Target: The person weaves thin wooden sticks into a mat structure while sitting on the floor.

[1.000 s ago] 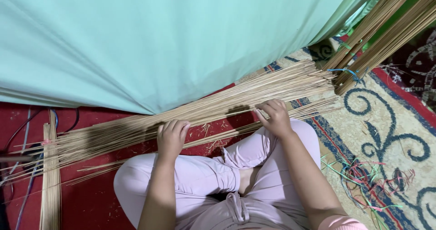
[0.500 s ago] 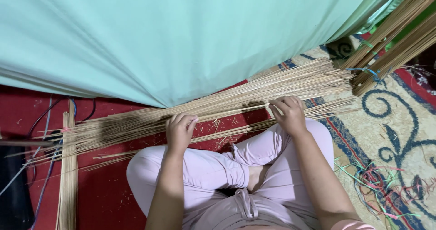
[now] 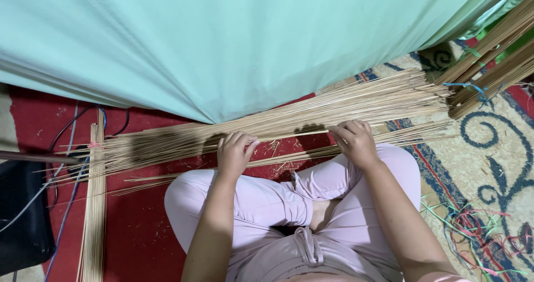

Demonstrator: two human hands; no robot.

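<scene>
Lying across the red mat (image 3: pixel 139 243) before crossed legs: a spread of thin pale sticks (image 3: pixel 289 120). Resting curled on the sticks, steadying them: left hand (image 3: pixel 235 154). Pinching a single stick (image 3: pixel 289 135), lifting it clear for sorting: right hand (image 3: pixel 354 142).

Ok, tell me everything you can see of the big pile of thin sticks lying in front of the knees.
The pile of thin sticks is a loose spread of long, pale tan slivers that look like split bamboo or reed. It lies flat on the red mat, running at a slant from lower left to upper right, where the ends fan out over the patterned rug. The teal cloth overhangs its far edge. The left hand and right hand rest on it, fingers curled on single sticks.
</scene>
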